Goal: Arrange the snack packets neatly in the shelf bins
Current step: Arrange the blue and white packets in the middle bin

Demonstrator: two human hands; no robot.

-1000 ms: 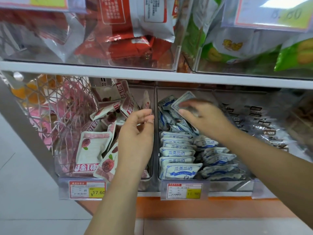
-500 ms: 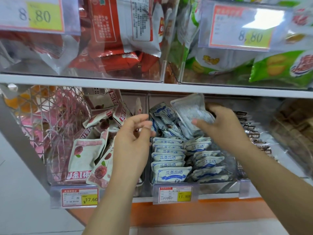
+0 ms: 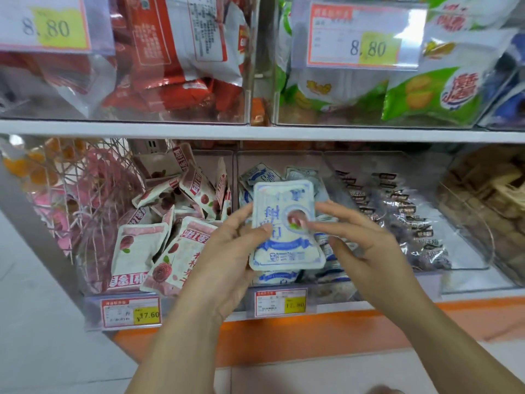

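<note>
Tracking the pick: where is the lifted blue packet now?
Head view, centre: the left hand grips the blue packet, the right hand touching its right edge, in front of the middle bin.

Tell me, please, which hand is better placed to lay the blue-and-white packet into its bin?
Probably the left hand: its thumb pinches the blue-and-white packet, while the right hand merely touches its edge.

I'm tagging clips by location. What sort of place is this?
Most likely a shop's snack aisle: printed price tags hang along the fronts, and clear bins full of sealed snack packets sit in rows on a white shelf.
</note>
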